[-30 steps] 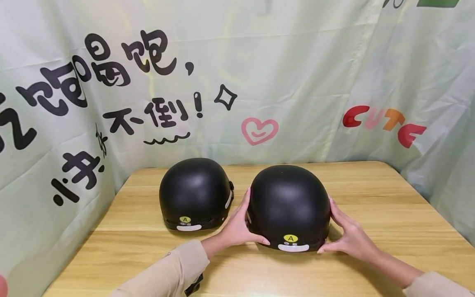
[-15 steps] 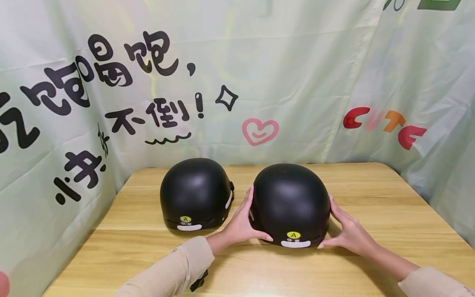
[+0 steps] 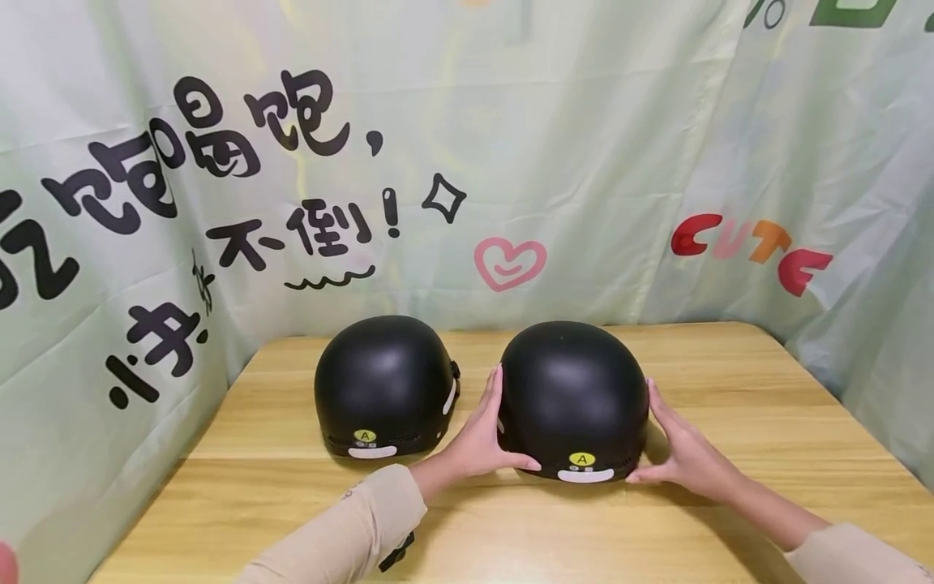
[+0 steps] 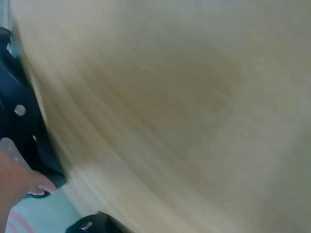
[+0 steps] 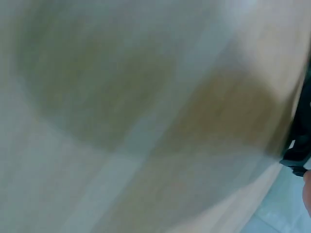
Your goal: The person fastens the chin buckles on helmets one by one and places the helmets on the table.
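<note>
Two matte black helmets rest side by side on the wooden table (image 3: 241,454) in the head view. Between my hands is the right-hand helmet (image 3: 572,389), dome up, with a yellow "A" sticker and a white strip low on the side toward me. My left hand (image 3: 474,442) grips its left side, thumb along the lower rim. On its right side, my right hand (image 3: 689,458) holds it, the thumb near the bottom edge. Only part of this helmet (image 4: 22,107) and my left hand (image 4: 17,179) appear in the left wrist view. The right wrist view catches its edge (image 5: 302,131).
Left of my left hand stands the other helmet (image 3: 383,381), bearing a similar sticker and strip. Behind the table hangs a pale green curtain (image 3: 584,162) printed with black characters, a pink heart (image 3: 511,264) and coloured letters.
Both hands keep hold of the right-hand helmet. It has shifted slightly right and away from me, turning a little, and my left hand has followed. The other helmet has stayed put.
</note>
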Action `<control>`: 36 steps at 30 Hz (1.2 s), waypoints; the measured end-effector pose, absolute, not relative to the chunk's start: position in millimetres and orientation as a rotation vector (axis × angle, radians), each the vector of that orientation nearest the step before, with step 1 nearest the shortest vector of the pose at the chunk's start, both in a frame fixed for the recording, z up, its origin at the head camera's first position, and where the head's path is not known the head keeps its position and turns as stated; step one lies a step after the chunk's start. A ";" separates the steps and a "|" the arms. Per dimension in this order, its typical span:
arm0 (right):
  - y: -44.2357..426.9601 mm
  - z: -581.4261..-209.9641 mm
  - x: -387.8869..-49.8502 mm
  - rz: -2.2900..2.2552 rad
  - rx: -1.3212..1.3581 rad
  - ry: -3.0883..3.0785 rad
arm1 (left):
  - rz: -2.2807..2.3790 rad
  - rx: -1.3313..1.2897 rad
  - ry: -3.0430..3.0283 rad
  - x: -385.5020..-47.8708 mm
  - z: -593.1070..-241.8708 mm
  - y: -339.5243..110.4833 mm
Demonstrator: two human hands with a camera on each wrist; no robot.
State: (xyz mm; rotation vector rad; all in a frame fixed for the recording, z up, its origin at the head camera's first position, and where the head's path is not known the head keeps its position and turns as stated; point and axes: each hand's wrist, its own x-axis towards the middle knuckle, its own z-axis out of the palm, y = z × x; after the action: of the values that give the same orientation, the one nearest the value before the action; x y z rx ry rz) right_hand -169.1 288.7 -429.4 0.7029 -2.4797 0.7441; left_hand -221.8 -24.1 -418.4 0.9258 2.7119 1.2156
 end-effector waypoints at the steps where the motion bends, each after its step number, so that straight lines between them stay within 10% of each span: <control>1: 287.8 -427.4 -169.0 0.758 0.708 -2.480 | 1.210 0.925 2.716 -220.4 -417.1 -24.2; 36: 295.9 -419.8 -191.4 0.632 0.693 -2.435 | 1.193 0.853 2.755 -233.0 -419.0 -7.5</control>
State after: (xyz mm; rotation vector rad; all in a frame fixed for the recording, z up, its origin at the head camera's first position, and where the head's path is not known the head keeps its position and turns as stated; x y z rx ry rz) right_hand -191.4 295.9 -419.8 0.6935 -2.4348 0.6321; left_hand -233.0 -7.5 -419.0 0.8533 2.7551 1.1927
